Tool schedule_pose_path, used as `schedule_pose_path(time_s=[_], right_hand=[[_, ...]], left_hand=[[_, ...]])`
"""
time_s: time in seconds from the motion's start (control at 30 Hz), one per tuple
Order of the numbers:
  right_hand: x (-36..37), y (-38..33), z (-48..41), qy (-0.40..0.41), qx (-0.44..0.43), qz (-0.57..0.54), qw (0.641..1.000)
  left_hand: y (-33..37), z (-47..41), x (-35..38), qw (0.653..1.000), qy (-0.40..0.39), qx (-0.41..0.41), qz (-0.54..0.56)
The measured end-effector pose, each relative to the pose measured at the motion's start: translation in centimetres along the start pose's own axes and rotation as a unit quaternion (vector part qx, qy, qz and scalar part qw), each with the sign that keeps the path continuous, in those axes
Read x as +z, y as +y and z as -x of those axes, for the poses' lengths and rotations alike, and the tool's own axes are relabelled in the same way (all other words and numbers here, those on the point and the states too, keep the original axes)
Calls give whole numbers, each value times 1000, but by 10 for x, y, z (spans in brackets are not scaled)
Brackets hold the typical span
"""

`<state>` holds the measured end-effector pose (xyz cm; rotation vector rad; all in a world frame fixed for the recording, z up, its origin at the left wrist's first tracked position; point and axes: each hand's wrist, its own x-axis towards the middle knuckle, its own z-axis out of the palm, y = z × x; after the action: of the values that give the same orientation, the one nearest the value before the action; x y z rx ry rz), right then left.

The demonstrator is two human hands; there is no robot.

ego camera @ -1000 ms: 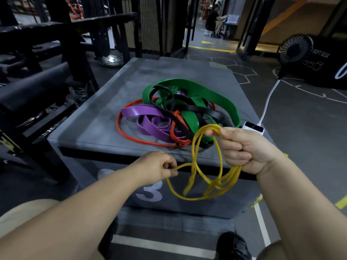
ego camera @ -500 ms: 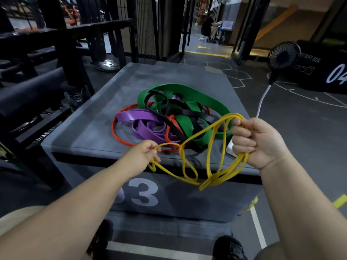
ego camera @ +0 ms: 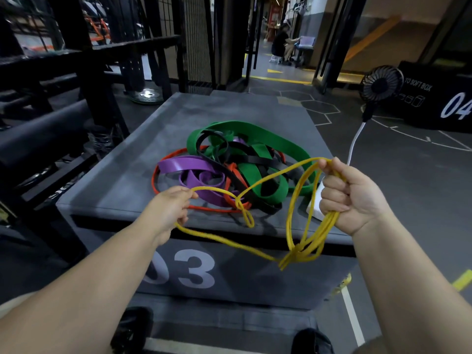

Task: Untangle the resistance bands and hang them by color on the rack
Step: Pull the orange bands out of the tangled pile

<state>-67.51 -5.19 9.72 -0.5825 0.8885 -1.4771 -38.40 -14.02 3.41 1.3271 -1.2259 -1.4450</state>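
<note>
Yellow band (ego camera: 301,256) now stretched wider, gripped by left hand (ego camera: 169,208) and right hand (ego camera: 350,192).

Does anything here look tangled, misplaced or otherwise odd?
The yellow band, gripped by the left hand and right hand, looks knotted at its hanging end. The remaining bands lie in one tangled heap on the grey box.

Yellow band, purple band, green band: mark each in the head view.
yellow band (ego camera: 297,254), head view, hanging knotted bunch.
purple band (ego camera: 184,166), head view, flat upper strip.
green band (ego camera: 255,127), head view, far outer arc.
</note>
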Motion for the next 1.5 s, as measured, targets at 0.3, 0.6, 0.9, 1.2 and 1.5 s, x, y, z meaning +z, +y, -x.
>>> schedule_pose_path(time_s=[0.3, 0.6, 0.9, 1.2, 1.5], right_hand=[[-8, -6, -1, 51, -22, -42, 998], [-9, -5, -1, 86, -32, -69, 993], [-17, -6, -4, 109, -60, -91, 988], [-25, -8, -8, 110, -70, -118, 984], [-12, -9, 0, 48, -75, -94, 992]], left_hand=[[0, -9, -8, 999, 41, -7, -9], [1, -17, -13, 993, 92, -33, 60], [8, -17, -27, 991, 63, -23, 115], [8, -25, -35, 980, 141, -40, 132], [22, 2, -20, 997, 23, 66, 46]])
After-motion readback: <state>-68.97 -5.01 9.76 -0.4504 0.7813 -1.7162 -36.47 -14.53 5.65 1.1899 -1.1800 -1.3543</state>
